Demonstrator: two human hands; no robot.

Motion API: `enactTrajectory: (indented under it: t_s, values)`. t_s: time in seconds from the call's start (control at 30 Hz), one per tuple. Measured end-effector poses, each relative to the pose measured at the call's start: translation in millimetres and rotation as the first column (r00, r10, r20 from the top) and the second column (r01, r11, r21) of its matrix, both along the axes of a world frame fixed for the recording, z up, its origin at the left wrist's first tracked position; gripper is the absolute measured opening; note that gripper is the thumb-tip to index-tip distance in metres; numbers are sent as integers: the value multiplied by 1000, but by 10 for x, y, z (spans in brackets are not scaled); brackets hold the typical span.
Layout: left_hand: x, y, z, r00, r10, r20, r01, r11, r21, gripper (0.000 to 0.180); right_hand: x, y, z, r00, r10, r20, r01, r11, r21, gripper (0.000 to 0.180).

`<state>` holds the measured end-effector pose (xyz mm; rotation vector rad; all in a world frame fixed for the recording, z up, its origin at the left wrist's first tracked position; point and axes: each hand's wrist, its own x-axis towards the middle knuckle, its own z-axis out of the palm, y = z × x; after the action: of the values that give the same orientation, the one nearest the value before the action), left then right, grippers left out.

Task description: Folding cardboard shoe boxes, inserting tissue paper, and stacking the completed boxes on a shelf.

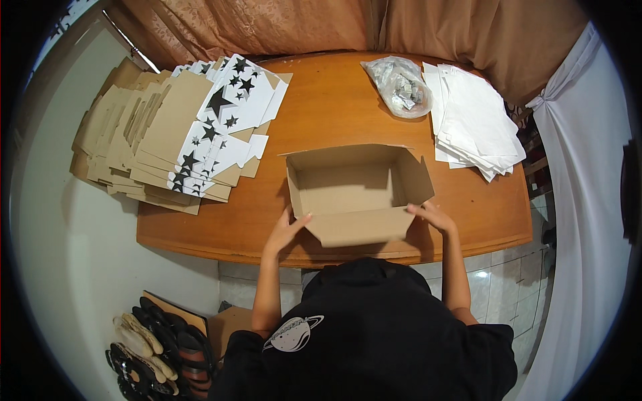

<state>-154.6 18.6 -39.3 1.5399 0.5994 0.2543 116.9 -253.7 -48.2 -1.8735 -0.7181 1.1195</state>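
Observation:
An open cardboard box (348,190), plain brown inside, stands on the wooden table in front of me. Its near flap (361,227) folds outward toward me. My left hand (287,230) grips the near left corner, thumb on the flap's edge and fingers mostly hidden along the outer side. At the near right corner my right hand (433,216) holds the box in the same way, fingertips at the fold. Nothing shows inside the box.
Flat die-cut cardboard sheets (160,127), some white with black stars, are piled at the table's left. A clear plastic bag (401,87) with small pieces lies at the back right, beside stacked white sheets (475,117). Shoes (160,347) stand on the floor at lower left.

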Motion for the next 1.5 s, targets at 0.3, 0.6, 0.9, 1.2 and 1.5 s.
enactTrajectory:
  t_s: [0.3,0.6,0.9,1.2,1.5]
  values:
    - [-43,-208,-49,957,142,254,-291,461,839,77,60,172,714,740,-529,416,160,739,655,70]
    - [-97,-311,47,882,400,-250,-92,667,740,100,-336,1220,984,267,-302,915,-188,915,357,50]
    - [-159,-198,-1,895,440,-80,-185,527,829,107,-63,966,586,338,-205,918,-230,928,292,47]
    - [-109,-188,148,963,269,-1,-75,272,959,77,-192,877,314,499,-54,865,-212,960,183,40]
    - [-1,-155,229,989,-107,-100,131,353,926,40,-175,881,287,489,-42,872,-222,960,170,41]
